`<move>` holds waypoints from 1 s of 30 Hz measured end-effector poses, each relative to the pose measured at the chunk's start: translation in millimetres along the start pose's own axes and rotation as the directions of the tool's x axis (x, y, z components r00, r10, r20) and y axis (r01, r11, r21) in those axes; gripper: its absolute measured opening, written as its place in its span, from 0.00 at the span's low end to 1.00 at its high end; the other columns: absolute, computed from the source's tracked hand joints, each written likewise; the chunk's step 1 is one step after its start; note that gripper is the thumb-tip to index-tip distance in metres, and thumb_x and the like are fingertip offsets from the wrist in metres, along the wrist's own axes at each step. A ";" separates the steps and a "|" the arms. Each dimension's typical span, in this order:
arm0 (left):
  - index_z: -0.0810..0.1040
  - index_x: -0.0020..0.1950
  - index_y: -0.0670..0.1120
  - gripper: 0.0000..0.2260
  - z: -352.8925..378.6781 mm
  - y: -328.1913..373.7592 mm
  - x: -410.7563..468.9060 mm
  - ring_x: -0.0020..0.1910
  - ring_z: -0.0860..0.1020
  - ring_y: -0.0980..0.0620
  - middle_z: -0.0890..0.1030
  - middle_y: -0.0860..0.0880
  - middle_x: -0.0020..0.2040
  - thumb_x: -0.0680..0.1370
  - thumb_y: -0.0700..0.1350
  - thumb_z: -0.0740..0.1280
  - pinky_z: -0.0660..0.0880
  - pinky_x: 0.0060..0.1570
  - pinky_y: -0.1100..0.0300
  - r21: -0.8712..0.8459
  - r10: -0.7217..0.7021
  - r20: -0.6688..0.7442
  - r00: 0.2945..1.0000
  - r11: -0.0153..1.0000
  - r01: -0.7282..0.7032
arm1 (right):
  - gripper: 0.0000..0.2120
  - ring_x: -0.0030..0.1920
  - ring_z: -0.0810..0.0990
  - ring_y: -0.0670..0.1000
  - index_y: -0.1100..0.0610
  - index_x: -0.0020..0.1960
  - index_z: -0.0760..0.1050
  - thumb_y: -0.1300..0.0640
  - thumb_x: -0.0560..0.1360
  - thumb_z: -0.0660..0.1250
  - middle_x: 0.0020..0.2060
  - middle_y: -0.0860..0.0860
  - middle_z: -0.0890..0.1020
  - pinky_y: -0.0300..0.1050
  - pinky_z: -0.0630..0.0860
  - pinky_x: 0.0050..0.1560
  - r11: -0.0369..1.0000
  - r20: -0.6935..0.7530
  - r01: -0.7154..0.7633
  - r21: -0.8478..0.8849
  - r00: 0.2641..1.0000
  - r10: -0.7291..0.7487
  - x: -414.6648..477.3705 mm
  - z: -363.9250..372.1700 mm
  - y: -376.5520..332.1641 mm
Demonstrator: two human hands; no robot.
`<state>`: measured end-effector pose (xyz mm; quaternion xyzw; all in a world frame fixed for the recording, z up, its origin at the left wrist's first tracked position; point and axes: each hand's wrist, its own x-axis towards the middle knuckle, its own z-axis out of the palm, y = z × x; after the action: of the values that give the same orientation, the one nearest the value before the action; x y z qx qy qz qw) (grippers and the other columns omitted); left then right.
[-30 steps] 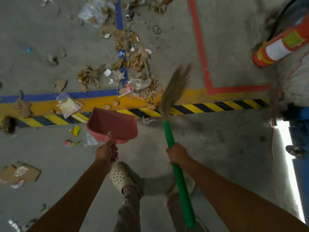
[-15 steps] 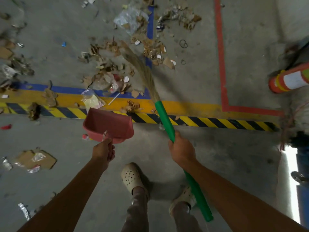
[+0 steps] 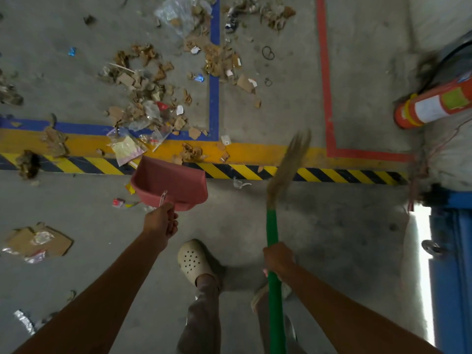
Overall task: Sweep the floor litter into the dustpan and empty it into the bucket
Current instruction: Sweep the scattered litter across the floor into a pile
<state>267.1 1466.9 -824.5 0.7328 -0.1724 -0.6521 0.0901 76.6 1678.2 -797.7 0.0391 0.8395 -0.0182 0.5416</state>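
Litter (image 3: 150,103) is scattered across the upper left of the frame, over the blue and yellow floor lines. Dustpan (image 3: 170,183), at centre, is gripped by its handle in the left hand (image 3: 161,222). Broom (image 3: 274,251), right of centre, is gripped by the right hand (image 3: 278,259), its bristles blurred.

A person stood on a concrete floor (image 3: 332,238), with a dustpan (image 3: 169,182) in the left hand (image 3: 161,222) and, to its right, a broom (image 3: 274,251) in the right hand (image 3: 278,258). The bristles (image 3: 291,162) pointed ahead across a floor marking line (image 3: 332,173) running left to right. Litter (image 3: 153,98) lay scattered beyond that line, ahead of the dustpan. A fire extinguisher (image 3: 434,106) sat far right, and flattened cardboard (image 3: 38,242) lay far left.
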 end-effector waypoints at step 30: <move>0.70 0.37 0.42 0.12 -45.3 61.5 -15.6 0.16 0.67 0.56 0.72 0.50 0.19 0.81 0.41 0.62 0.62 0.20 0.70 -0.102 -0.021 -0.047 0.999 0.995 0.016 | 0.18 0.51 0.84 0.63 0.69 0.65 0.73 0.59 0.80 0.63 0.50 0.63 0.82 0.57 0.82 0.53 0.997 -0.100 -0.078 0.007 0.992 0.079 -46.7 0.4 -74.4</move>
<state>302.0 1411.7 -782.0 0.7443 -0.1301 -0.6430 0.1253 89.8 1601.9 -756.2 0.0739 0.8634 0.0036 0.4991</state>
